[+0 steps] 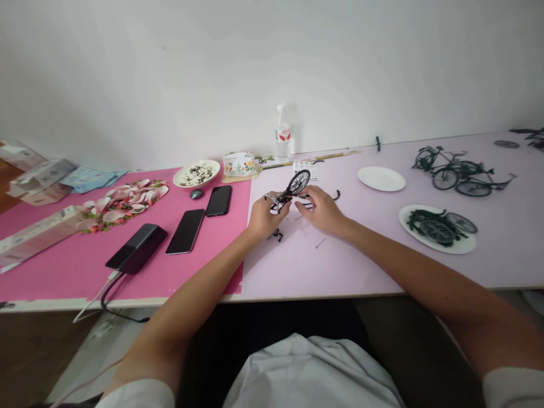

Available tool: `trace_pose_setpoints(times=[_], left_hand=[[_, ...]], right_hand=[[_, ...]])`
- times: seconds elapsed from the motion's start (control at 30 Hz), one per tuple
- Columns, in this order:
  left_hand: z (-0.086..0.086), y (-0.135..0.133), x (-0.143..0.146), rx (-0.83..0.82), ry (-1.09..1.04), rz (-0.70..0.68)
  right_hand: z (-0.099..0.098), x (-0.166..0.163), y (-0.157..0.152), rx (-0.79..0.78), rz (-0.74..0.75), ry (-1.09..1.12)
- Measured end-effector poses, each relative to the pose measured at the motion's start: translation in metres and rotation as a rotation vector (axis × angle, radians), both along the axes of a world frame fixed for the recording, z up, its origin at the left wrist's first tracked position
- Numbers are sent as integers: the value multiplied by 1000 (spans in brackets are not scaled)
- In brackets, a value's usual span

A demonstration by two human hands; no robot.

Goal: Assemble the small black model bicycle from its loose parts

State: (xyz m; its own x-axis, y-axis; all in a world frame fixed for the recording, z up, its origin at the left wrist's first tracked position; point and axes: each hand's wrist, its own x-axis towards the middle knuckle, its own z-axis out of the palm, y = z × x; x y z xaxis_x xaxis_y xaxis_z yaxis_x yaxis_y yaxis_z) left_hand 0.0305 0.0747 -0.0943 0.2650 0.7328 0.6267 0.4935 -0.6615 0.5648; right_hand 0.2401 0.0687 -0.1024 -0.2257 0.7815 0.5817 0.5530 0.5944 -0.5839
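Observation:
My left hand point(264, 214) is closed around a small black model bicycle part point(293, 188), a spoked wheel with a silvery frame piece, held just above the lilac table top point(297, 266). My right hand point(322, 208) sits close beside it on the right, fingers curled toward the wheel and touching it or a tiny piece near it; what they pinch is too small to make out. Small black loose parts point(277, 234) lie on the table under my left hand.
Two phones point(186, 230) point(219, 200) and a black power bank point(138, 247) lie on the pink mat at left. An empty white plate point(381, 178), a plate of green bicycle parts point(437, 228), finished model bicycles point(459, 171), a water bottle point(283, 136) and a bowl point(196, 173) stand around.

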Motion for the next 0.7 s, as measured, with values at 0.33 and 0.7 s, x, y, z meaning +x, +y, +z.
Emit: trace_pose_setpoints(times=[0.33,0.7], left_hand=[[4,-8,1,36,36,-60],[5,-14,5,24,-75,-97]], right_hand=[[-4,0,2,79,5,-50],[-5,1,6,127,14,-22]])
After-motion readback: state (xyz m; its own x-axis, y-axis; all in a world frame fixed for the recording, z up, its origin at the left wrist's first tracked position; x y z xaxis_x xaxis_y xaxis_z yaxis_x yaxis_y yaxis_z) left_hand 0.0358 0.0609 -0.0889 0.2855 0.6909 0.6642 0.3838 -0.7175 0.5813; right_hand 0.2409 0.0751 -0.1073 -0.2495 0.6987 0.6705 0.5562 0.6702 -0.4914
